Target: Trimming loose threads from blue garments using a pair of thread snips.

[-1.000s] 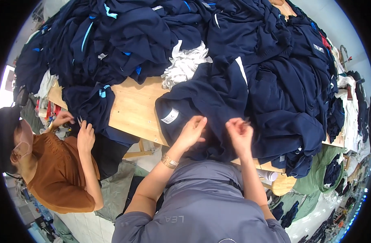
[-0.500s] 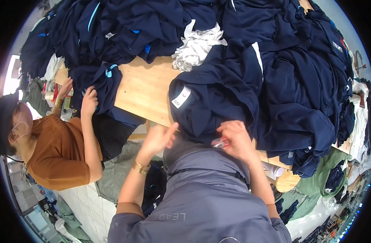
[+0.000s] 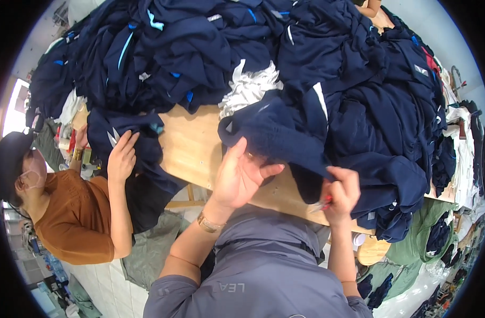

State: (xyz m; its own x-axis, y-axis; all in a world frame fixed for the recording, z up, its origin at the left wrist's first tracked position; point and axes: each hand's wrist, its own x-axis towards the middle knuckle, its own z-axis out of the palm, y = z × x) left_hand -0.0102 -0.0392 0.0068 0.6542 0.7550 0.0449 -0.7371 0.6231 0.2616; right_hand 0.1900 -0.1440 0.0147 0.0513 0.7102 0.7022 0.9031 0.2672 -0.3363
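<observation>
A navy knit garment (image 3: 285, 135) is raised at the table's near edge, its lower band stretched between my two hands. My left hand (image 3: 240, 177) is palm up with thumb and fingers apart; some of its fingertips are hidden under the cloth. My right hand (image 3: 340, 193) is closed, pinching the garment's right corner between thumb and finger. Tucked in that same palm are small thread snips (image 3: 323, 203), with red at the grip and metal blades pointing left.
Heaped navy garments (image 3: 189, 53) cover the far side and right of the wooden table (image 3: 189, 138). White cloth strips (image 3: 250, 87) lie behind my garment. At left, a co-worker (image 3: 78, 212) in brown handles another navy garment (image 3: 102, 127) with pale-bladed snips (image 3: 113, 137).
My right hand has moved right and taken the garment's edge, lifting it off the table. My left hand has come forward to the cloth, palm up. The co-worker's garment has shifted.
</observation>
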